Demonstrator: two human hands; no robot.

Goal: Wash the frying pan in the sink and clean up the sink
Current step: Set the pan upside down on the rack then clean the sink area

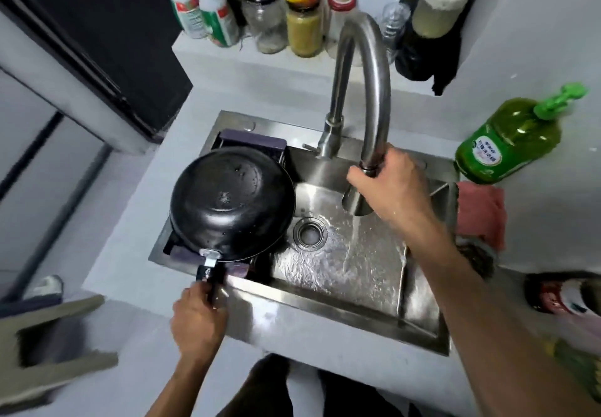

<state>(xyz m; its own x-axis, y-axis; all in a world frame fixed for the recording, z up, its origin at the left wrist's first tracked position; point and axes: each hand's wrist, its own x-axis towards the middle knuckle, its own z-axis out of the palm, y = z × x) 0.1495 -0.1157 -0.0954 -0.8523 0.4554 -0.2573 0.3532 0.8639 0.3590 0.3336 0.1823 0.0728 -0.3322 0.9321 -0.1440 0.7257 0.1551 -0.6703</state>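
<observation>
A black frying pan [231, 202] lies upside down on a purple drain rack [250, 139] at the left end of the steel sink [419, 322]. My left hand [198, 319] grips the pan's black handle at the sink's front edge. My right hand [390, 182] is closed around the spout end of the curved steel tap [364, 75]. Water runs from the spout onto the sink floor to the right of the round drain [309, 233].
A green dish soap pump bottle [510, 143] stands right of the sink, with a pink cloth [483, 212] on the rim below it. Jars and bottles [302, 16] line the ledge behind the tap. A dark cabinet [97, 42] rises at the back left.
</observation>
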